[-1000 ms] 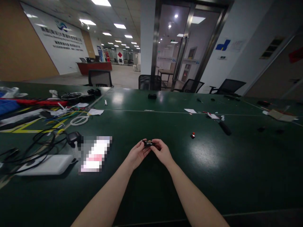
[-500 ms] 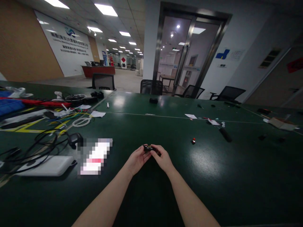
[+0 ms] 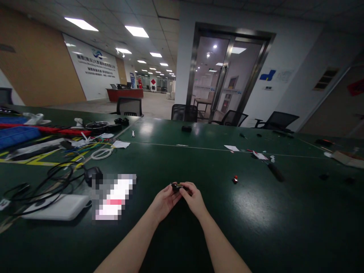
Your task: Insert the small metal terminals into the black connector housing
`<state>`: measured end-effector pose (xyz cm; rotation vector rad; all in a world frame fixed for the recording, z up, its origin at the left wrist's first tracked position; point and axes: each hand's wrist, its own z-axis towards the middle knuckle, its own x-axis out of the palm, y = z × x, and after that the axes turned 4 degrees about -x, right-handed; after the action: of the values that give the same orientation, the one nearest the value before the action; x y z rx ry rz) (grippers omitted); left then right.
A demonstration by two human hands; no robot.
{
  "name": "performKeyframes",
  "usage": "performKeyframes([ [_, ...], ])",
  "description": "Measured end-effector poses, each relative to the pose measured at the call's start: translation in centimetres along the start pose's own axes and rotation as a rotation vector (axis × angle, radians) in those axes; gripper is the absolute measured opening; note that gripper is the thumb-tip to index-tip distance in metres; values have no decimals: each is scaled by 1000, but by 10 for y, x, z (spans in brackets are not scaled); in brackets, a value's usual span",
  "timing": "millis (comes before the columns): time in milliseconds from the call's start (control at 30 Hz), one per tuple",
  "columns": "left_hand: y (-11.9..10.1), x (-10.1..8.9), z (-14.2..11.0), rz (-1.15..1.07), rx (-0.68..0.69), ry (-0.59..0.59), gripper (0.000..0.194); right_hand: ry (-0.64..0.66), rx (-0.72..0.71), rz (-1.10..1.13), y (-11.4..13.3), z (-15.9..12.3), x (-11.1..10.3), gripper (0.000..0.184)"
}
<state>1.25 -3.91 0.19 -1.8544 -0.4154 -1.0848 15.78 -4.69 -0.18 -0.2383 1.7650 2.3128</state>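
Observation:
Between my two hands is a small dark object (image 3: 176,187), black with a brownish part; its kind is too small to make out. My left hand (image 3: 165,201) grips its left end between thumb and fingers, palm partly turned up. The fingers of my right hand (image 3: 193,197) close around its right end and hide that part. Both hands are above the green table (image 3: 216,227). To their right, apart from them, lies a small red and silver piece (image 3: 235,179).
Left of my hands lies a pixelated bright rectangle (image 3: 115,197). Beyond it are a white box-shaped device (image 3: 57,207), black cables (image 3: 51,178), a coiled white cable (image 3: 101,153) and a blue bin (image 3: 18,136). A dark-handled tool (image 3: 275,172) and papers (image 3: 231,148) lie to the right.
The whole view has tilted up slightly, so everything sits lower in the picture. Both hands still hold the dark object, and my right fingers have shifted slightly on it.

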Motion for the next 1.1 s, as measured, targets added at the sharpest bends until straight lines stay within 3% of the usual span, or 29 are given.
performKeyframes([
  [367, 0, -1, 2, -5, -45, 23, 20, -17, 52, 44, 5, -2, -2, 20],
  [567, 1, 4, 1, -22, -41, -45, 21, -86, 61, 106, 0, 1, 3, 19],
  [1100, 0, 4, -2, -41, -61, -30, 13, -223, 153, 389, -3, -2, -5, 33],
])
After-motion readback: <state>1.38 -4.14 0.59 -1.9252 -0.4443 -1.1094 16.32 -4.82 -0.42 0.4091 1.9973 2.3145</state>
